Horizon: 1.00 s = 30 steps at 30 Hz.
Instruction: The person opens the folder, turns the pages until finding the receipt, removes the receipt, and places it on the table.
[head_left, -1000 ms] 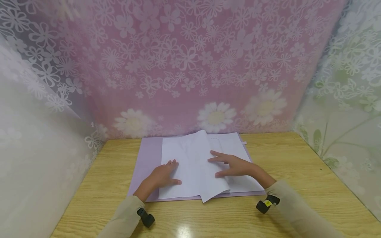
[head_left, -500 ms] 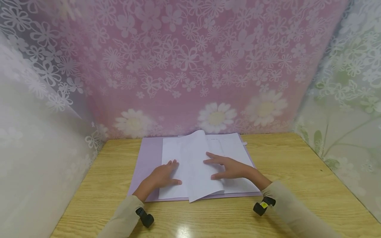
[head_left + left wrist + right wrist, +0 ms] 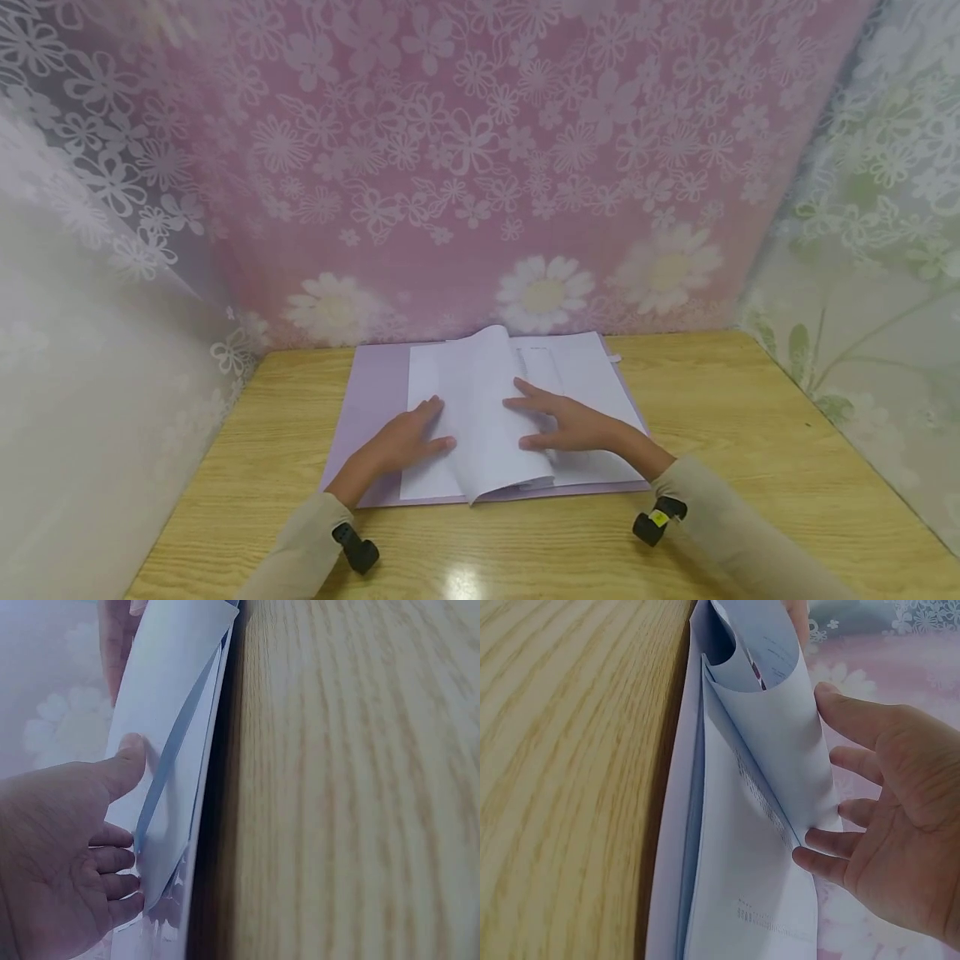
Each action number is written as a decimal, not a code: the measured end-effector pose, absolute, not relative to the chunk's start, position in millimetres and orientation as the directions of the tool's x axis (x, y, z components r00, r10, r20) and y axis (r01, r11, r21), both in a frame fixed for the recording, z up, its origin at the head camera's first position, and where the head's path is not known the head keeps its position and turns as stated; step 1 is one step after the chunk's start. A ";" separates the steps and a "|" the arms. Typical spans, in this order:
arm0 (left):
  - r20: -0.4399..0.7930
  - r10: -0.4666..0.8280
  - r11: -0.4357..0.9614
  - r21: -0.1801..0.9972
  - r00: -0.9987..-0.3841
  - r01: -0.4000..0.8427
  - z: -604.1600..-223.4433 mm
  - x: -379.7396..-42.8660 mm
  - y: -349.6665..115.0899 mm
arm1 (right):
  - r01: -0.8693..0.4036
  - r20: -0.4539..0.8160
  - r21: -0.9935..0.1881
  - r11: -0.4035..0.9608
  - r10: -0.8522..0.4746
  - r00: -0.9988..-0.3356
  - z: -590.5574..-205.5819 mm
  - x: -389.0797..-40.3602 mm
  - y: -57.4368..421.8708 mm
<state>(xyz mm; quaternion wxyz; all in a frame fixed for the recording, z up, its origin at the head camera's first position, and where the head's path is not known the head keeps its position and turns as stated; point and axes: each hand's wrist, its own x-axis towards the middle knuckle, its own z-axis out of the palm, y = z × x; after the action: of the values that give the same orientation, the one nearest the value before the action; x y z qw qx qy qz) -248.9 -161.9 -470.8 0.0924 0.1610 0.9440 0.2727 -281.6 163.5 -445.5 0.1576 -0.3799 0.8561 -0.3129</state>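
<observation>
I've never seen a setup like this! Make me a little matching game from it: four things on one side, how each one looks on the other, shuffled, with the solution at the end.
Things:
1. Folder
2. Uppermost turned sheet
3. Tabletop
4. Backdrop behind the tabletop

Looks:
A. Yellowish, with wood grain
B. Pink, patterned with pale flowers
C. Plain lavender
D. White, bent in a curve

Right pairs: 1-C, 2-D, 3-A, 4-B

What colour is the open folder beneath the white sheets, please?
The folder is light purple; the head view shows it best.
</observation>
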 end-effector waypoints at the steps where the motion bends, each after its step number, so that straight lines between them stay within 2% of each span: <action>1: -0.089 0.353 0.798 0.549 -0.931 0.250 -470.8 -248.5 -161.6 | -0.548 -0.033 -0.660 0.514 -0.748 -0.663 -444.9 -280.7 162.1; 9: -0.099 0.350 0.788 0.569 -0.932 0.235 -471.4 -248.6 -160.5 | -0.535 -0.036 -0.657 0.530 -0.732 -0.681 -444.4 -279.4 154.3; 19: -0.095 0.333 0.783 0.582 -0.938 0.219 -470.8 -250.7 -160.1 | -0.494 -0.028 -0.657 0.569 -0.674 -0.738 -451.8 -275.6 151.8; 30: -0.092 0.360 0.800 0.542 -0.928 0.256 -475.4 -252.1 -160.8 | -0.518 -0.080 -0.639 0.569 -0.718 -0.691 -449.5 -271.3 145.4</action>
<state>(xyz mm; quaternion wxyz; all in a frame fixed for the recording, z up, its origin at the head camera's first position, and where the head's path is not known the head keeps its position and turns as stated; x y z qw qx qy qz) -252.1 -160.8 -475.4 0.0956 0.1633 0.9439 0.2708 -271.3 145.4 -449.5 0.1677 -0.3552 0.8698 -0.2987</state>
